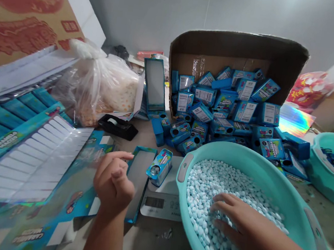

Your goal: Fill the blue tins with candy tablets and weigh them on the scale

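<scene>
My left hand [115, 180] is raised beside a long shallow blue box [141, 170], its fingers loosely bent, the index stretched out, and nothing visible in it. My right hand [231, 215] reaches into a turquoise basin [240, 151] of pale blue candies [218, 181]. Its fingers are apart, with the tips touching the candies. Between the hands, a small blue candy box [161, 166] with a round window rests on the plate of a white kitchen scale [160, 206]. The scale's display is too blurred to read.
Behind the basin, a cardboard carton [241, 38] spills small blue boxes. A second turquoise basin [328, 183] holds shiny wrapped pieces at right. Leftward are a black tape dispenser [118, 126], a tied plastic bag [99, 79], and flat printed cartons [40, 223].
</scene>
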{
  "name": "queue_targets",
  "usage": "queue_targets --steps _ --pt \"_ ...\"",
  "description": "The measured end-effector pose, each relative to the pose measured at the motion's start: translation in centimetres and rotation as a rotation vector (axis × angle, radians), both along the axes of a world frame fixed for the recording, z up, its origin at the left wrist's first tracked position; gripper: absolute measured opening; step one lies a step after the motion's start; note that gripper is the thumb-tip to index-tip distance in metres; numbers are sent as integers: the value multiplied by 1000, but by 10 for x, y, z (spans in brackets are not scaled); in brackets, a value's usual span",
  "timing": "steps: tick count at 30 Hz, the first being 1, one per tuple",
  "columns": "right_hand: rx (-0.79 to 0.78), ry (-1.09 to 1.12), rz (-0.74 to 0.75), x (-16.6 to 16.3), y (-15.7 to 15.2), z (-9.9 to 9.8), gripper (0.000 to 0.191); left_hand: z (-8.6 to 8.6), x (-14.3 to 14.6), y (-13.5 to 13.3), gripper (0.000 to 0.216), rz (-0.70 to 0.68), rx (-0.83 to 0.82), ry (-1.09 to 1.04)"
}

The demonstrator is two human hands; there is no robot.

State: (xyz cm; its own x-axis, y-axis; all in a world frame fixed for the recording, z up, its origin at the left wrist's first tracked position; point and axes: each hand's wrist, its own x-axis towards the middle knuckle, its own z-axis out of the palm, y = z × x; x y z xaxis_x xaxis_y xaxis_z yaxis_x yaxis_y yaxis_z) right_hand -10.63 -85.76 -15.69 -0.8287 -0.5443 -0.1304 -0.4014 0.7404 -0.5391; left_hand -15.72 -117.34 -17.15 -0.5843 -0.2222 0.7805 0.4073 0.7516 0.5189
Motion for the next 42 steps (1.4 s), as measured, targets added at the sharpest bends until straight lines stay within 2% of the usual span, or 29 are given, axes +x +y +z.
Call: queue_targets --steps 5,7,9,11,13,14,17,19,20,22,24,26,27,29,32,34,39,42 --pt "56 -39 -13 0 -2 3 13 5 4 -3 53 63 29 16" --pt "82 -82 -21 -1 -3 6 12 5 3 -2 51 -52 79 -27" --pt "90 -110 -32 -2 -5 10 13 2 1 1 51 -252 115 -246" --pt "71 -93 -54 -2 -6 13 14 -3 -2 7 66 -363 69 -584" --pt "12 -36 -105 -2 -6 17 18 -4 -6 13 66 -312 34 -799" --pt "-42 -4 -143 -2 -5 18 21 -1 -7 15 63 -257 56 -815" --pt "-314 40 -307 -4 3 23 29 24 -5 28 58 -100 259 -625" --pt "-603 -47 -461 -7 13 26 38 46 1 48 55 -43 433 -409" --pt "-776 -125 -518 -8 17 28 46 55 4 63 52 -60 543 -310" --pt "-1114 -273 -537 -10 25 31 65 65 12 103 52 -198 769 -267" --pt "-1283 -277 -531 -9 29 34 75 65 19 148 53 -466 949 -435" --pt "-1251 -152 -667 -5 30 39 67 64 25 184 53 -722 1125 -677" --pt "-1197 -67 -755 -3 31 42 59 66 27 197 52 -806 1210 -761" --pt "-1063 123 -868 3 34 49 42 75 27 211 46 -870 1392 -880" --pt "-873 446 -842 9 41 58 27 88 21 215 46 -854 1617 -1054" --pt "-803 605 -821 11 46 61 23 85 13 219 44 -840 1666 -1166" --pt "-760 877 -874 13 55 62 21 39 -9 236 39 -634 1744 -1274" --pt "-791 1008 -863 15 59 64 24 24 -15 236 39 -576 1790 -1271"
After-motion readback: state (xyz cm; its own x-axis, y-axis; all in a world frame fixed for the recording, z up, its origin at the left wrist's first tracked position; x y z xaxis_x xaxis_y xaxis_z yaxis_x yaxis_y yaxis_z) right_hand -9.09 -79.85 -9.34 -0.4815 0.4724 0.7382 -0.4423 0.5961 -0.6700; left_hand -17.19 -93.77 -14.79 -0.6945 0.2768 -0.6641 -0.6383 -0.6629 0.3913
